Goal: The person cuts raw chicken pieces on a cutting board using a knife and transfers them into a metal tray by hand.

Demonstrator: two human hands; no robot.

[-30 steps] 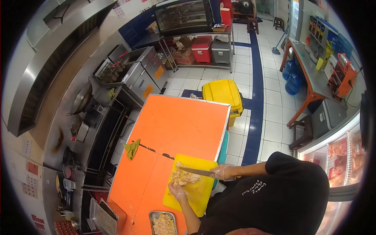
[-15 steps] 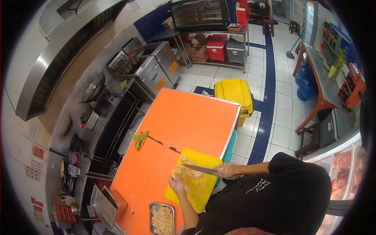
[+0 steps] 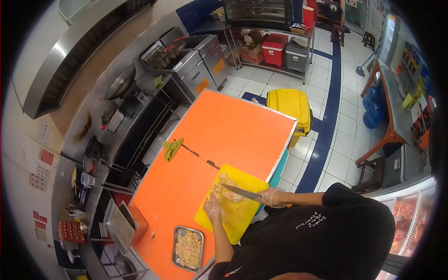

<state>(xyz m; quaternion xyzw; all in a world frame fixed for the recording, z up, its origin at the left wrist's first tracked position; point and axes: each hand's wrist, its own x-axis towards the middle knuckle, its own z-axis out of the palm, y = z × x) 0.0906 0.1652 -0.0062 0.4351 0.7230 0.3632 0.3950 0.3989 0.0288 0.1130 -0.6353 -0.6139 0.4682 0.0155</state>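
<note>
A yellow cutting board (image 3: pixel 233 219) lies near the edge of the orange table, with pale raw meat, which looks like chicken, (image 3: pixel 229 192) on its upper half. My right hand (image 3: pixel 270 197), in a clear plastic glove, is closed round the handle of a long kitchen knife (image 3: pixel 239 191). The blade points left across the meat. Also gloved, my left hand (image 3: pixel 213 205) grips the meat at the board's left side, close to the knife tip; its fingertips are partly hidden. A metal tray (image 3: pixel 188 248) full of cut meat pieces stands below the board.
The orange table (image 3: pixel 238 121) carries a green cloth (image 3: pixel 172 149). Past its far right corner stands a yellow bin (image 3: pixel 289 109). A stove counter with a wok (image 3: pixel 122 84) runs along the left wall. A lit fridge (image 3: pixel 406 219) is close on the right.
The camera view has shifted, so the room appears moved rightward and the tray lies slightly further left. My left hand has shifted slightly on the meat; the knife stays over it.
</note>
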